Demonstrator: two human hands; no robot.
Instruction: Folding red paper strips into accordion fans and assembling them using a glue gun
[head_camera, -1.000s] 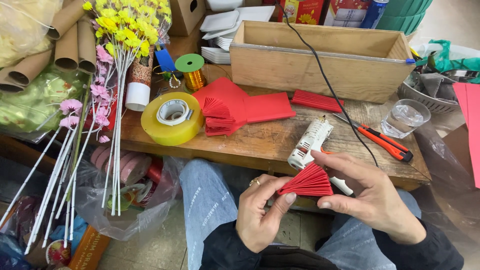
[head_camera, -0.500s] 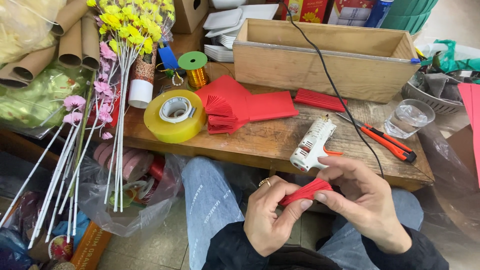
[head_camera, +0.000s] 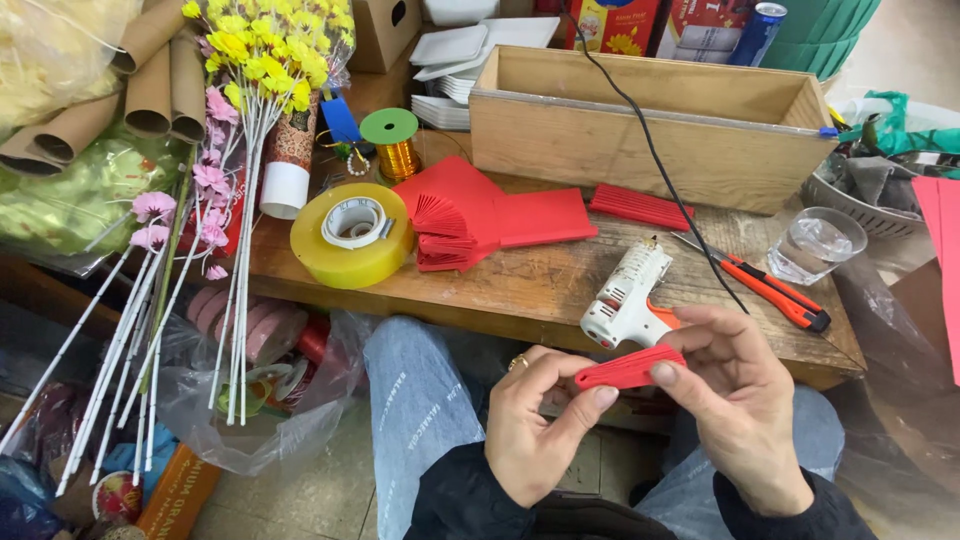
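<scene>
**A:** What sits at the centre of the figure?

**B:** A pleated red paper strip (head_camera: 630, 369), pressed flat into a narrow bar and held over the person's lap, just in front of the wooden table (head_camera: 520, 285) edge. The left hand (head_camera: 535, 420) pinches its near end between thumb and forefinger; the right hand (head_camera: 740, 400) clamps the far end the same way. Both hands are closed on the paper.

**B:** (A second ago the same piece stood spread as an open fan; half a second ago it was half gathered.) The pleats are now squeezed together, which suggests the folds are being set or compacted.

**A:** And immediately around it?

**B:** A white glue gun (head_camera: 625, 295) lies on the table just beyond the hands, its black cord (head_camera: 640, 130) running up over a long wooden box (head_camera: 650, 120). Orange-handled scissors (head_camera: 775, 290) and a clear glass (head_camera: 818, 243) lie to the right; more red folded paper (head_camera: 490, 215) lies at mid-table beside a broad yellow tape roll (head_camera: 352, 235).

**A:** Any packaging?

**B:** Red printed cartons (head_camera: 620, 22) and a blue can (head_camera: 758, 28) stand behind the box at the top edge; a brown cardboard box (head_camera: 380, 30) stands upper left; an orange carton (head_camera: 175, 495) lies on the floor, lower left, near artificial flowers (head_camera: 250, 60) in yellow and pink.
</scene>
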